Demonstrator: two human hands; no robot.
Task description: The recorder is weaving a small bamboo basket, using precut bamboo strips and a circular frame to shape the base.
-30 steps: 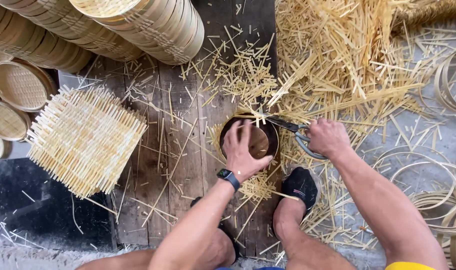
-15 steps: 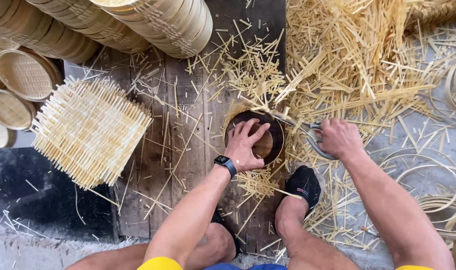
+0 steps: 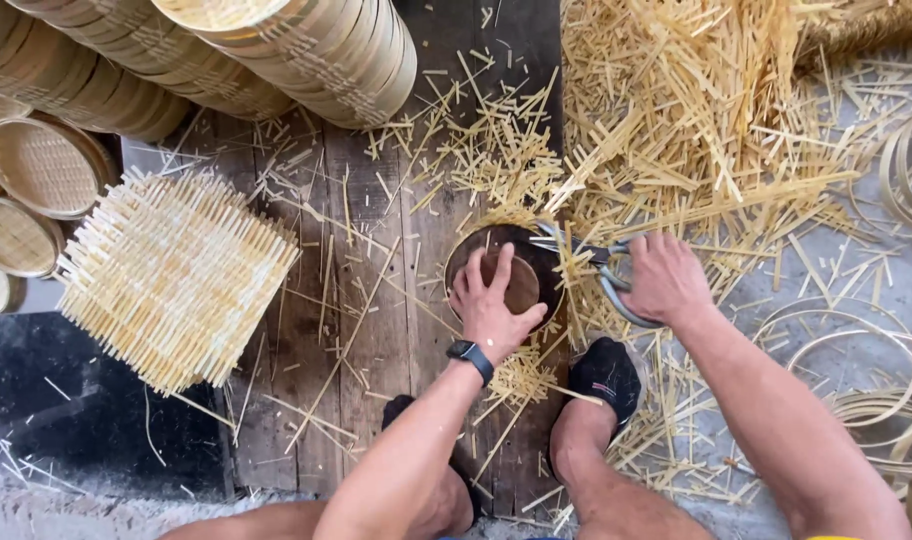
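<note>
My left hand [image 3: 491, 305], with a dark watch on its wrist, presses flat on a round dark wooden form [image 3: 521, 262] lying on the wooden boards. Bamboo strips stick out from under the form's right edge. My right hand [image 3: 664, 278] grips a pair of metal shears [image 3: 591, 262] whose blades point left at the form's upper right rim, among the strips. My foot in a black sock [image 3: 606, 375] rests just below the form.
A square stack of woven bamboo mats [image 3: 171, 275] lies at the left. Stacked round bamboo steamer rims [image 3: 306, 50] and woven lids [image 3: 41, 165] fill the top left. Loose bamboo offcuts [image 3: 706, 120] cover the upper right; bamboo hoops [image 3: 866, 390] lie at the right.
My left hand has shifted a little on the round form and spread its fingers. The shears have stayed at the form's right rim. The view has moved slightly.
</note>
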